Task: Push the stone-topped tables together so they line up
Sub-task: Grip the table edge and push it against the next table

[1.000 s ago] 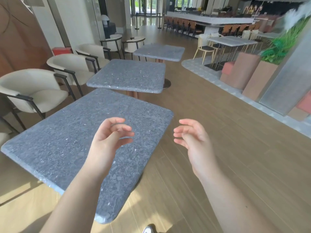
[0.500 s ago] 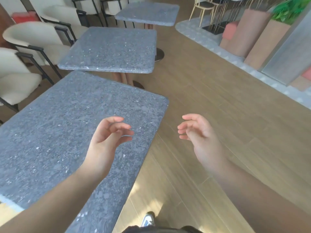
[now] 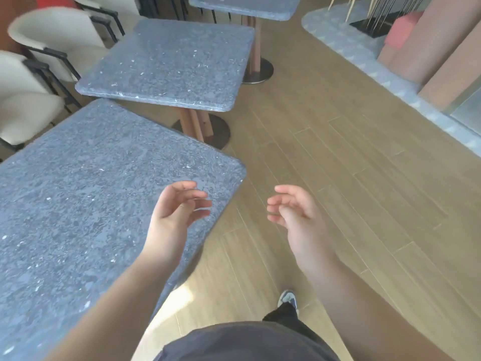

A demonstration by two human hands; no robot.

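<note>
Head view, looking down over both hands. Left hand (image 3: 177,212) hovered over the right-hand margin of the near tabletop (image 3: 86,204), its fingers (image 3: 197,203) loosely curled and spread, holding nothing; whether they touched the stone could not be told. Right hand (image 3: 296,212) hung beyond that edge, over the wooden floor (image 3: 325,157), fingers likewise relaxed, apart and empty.

Near tabletop lay under and to the left of the left fingers, its long axis running from the lower left up toward the rounded corner just ahead of them. Second tabletop (image 3: 171,63) stood ahead and slightly left of both hands, on a wooden pedestal (image 3: 194,123) with a dark round base. A wedge-shaped gap separated the two slabs: they nearly met ahead-left of the fingers and opened toward the pedestal, so their edges were not parallel and the tops were not yet lined up. A third tabletop (image 3: 247,6) stood farther ahead still.

Judged from this layout, the left hand was the nearer to the near slab, and the coming move would turn on closing that gap: the near top would need to swing so its far edge squared with the second one. The right hand, off the slab, would have to reach left to its side edge to help. Cream chairs (image 3: 28,105) stood far left of the fingers.
</note>
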